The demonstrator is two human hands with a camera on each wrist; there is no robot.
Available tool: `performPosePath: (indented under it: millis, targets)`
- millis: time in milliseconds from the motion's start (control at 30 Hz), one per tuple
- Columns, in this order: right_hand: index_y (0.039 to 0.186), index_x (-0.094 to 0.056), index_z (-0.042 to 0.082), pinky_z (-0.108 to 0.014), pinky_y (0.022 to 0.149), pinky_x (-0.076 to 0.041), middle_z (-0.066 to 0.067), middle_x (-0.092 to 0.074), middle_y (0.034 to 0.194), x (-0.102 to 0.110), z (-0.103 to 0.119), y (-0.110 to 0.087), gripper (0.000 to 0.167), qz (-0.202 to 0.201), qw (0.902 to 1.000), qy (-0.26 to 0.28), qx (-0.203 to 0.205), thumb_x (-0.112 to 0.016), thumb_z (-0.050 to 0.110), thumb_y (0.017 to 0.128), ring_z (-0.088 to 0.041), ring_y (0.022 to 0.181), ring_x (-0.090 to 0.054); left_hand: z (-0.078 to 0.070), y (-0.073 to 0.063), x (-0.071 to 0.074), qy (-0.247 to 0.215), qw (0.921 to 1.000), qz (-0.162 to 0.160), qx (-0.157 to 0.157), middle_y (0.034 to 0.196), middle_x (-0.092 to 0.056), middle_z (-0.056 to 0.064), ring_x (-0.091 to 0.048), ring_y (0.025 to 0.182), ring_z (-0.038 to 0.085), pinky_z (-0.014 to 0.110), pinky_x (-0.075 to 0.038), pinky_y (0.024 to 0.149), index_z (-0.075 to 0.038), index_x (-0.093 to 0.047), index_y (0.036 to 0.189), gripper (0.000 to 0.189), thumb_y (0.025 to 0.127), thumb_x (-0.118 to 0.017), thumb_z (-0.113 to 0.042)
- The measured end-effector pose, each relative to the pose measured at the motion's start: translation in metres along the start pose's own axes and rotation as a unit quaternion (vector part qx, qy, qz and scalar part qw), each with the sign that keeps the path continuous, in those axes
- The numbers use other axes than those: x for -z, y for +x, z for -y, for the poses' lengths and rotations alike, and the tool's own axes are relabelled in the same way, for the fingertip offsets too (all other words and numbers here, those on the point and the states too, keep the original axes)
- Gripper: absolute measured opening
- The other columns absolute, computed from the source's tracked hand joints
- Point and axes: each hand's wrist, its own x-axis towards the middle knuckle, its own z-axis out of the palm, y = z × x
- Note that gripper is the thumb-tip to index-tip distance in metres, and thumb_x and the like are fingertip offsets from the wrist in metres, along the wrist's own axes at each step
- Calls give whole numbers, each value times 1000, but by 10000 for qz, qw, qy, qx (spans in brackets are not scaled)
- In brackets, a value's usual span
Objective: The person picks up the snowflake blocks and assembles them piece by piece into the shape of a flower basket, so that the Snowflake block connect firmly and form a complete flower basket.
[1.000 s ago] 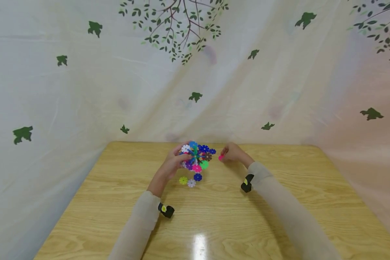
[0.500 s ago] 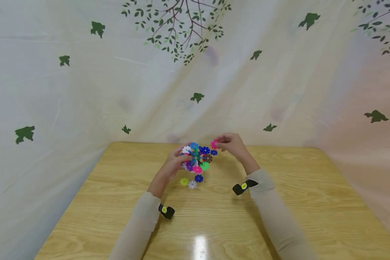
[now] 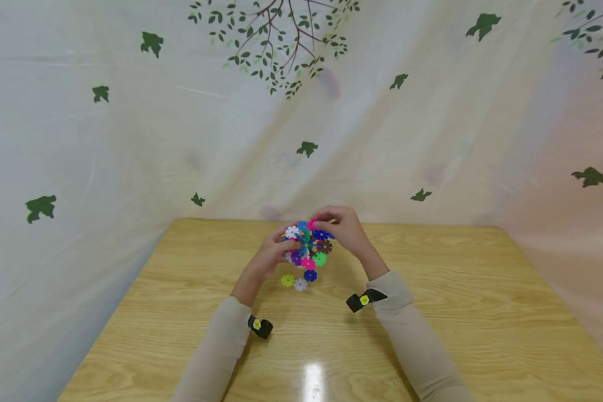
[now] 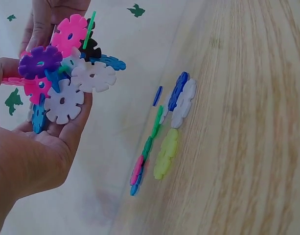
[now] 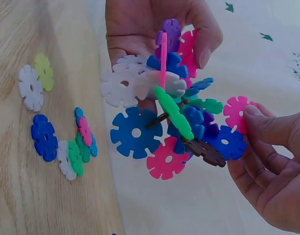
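Observation:
My left hand (image 3: 266,258) grips a cluster of interlocked flower-shaped plastic discs (image 5: 136,132), raised above the table. Its thumb lies over the near side of the cluster. Blue, white, pink, purple, green and brown discs jut out at different angles. Between thumb and fingers, my right hand (image 5: 282,161) pinches a pink disc (image 5: 235,113). That disc is at the cluster's edge, beside a dark blue disc (image 5: 225,142); whether the two are slotted together I cannot tell. In the left wrist view, the right hand (image 4: 48,12) shows partly behind the cluster.
Several loose discs lie on the wooden table (image 3: 432,312), among them a yellow one (image 3: 287,280), a white one (image 3: 300,284) and a dark blue one (image 5: 44,138). A pale cloth (image 3: 241,156) printed with leaves and birds hangs behind the table's far edge.
My right hand, pinching the pink disc, has risen and moved left from beside the cluster to its upper right edge. The left hand has stayed nearly still with the cluster.

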Motion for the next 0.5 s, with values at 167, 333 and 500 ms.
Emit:
performPosePath:
  millis: [167, 333, 500]
  targets:
    - [103, -75, -5, -32, 78, -61, -22, -74, 103, -1, 7, -2, 13, 18, 10000, -38, 3, -70, 5, 95, -35, 93, -71, 0, 1, 0, 27, 10000, 19, -27, 139, -54, 19, -67, 95, 14, 27, -61, 74, -12, -43, 154, 62, 94, -59, -7]
    - [100, -77, 0, -22, 74, -58, -18, -75, 101, -3, 2, -2, 10, -149, 9997, -196, 37, -73, 6, 93, -26, 91, -70, -1, 0, -1, 31, 10000, 11, -33, 136, -56, 17, -68, 94, 14, 26, -61, 73, -11, -44, 152, 60, 94, -59, -7]
    - [97, -78, 0, -22, 73, -58, -17, -74, 98, -5, 3, -2, 8, -286, 9987, -390, 152, -74, 4, 91, -28, 90, -70, 0, 0, -1, 46, 10000, 8, -52, 134, -59, 15, -68, 92, 13, 25, -60, 72, -11, -45, 152, 60, 94, -59, -7]
